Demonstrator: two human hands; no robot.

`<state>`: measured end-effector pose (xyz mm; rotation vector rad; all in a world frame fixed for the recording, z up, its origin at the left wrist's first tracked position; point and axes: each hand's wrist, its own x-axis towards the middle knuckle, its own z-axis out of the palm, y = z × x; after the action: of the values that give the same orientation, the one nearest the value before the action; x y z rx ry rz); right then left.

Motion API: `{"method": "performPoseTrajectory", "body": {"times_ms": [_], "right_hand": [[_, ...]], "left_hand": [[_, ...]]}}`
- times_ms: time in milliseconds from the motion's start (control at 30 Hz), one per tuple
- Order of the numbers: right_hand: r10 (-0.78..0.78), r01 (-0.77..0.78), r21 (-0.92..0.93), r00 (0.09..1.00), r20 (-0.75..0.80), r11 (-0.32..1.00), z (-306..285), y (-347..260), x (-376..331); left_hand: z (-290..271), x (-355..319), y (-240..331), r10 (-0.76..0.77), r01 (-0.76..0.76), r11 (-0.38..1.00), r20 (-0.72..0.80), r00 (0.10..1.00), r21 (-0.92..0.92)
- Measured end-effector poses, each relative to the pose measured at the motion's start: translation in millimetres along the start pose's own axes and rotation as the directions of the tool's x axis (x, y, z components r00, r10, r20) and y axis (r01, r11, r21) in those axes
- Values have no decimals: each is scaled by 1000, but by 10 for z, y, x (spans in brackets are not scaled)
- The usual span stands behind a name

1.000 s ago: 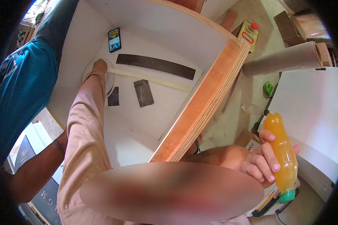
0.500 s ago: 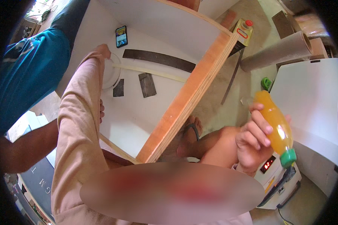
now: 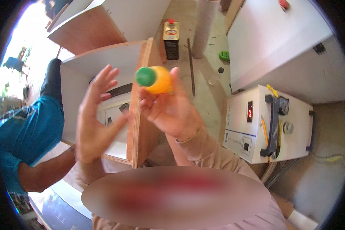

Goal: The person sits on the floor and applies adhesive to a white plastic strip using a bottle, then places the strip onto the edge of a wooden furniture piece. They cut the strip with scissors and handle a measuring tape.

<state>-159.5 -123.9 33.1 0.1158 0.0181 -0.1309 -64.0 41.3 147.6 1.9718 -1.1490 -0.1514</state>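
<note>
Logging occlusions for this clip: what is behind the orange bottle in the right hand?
Behind the orange bottle with its green cap lie the plywood panel edge and concrete floor. The right hand covers the bottle's lower body. The left hand is open beside it.

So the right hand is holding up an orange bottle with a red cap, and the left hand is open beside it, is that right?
Not quite: the cap is green, not red. The head view shows the right hand holding up the orange bottle, with the left hand open beside it.
</note>
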Motion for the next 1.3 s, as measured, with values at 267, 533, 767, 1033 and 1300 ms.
{"method": "performPoseTrajectory", "body": {"times_ms": [267, 533, 767, 1033, 1300], "right_hand": [[264, -263, -37, 964, 25, 964, 74, 319, -208], [-553, 166, -939, 833, -31, 302, -136, -132, -1591], [-810, -349, -934, 567, -148, -74, -1344, -866, -1593], [-998, -500, -864, -1, 70, -60, -2841, -2014, -218], [-965, -552, -793, 96, 245, -256, -3485, -2836, 168]], "left_hand": [[649, 73, 91, -144, 125, 935, -32, 989, -333], [938, 717, 71, -26, 9, 951, -51, 998, -310], [2019, 1919, -376, -195, 195, 975, 8, 981, -104], [3406, 2147, -2029, -372, 358, 928, -284, 884, -100], [4235, 2076, -3108, -576, 574, 808, -394, 717, -136]]}}
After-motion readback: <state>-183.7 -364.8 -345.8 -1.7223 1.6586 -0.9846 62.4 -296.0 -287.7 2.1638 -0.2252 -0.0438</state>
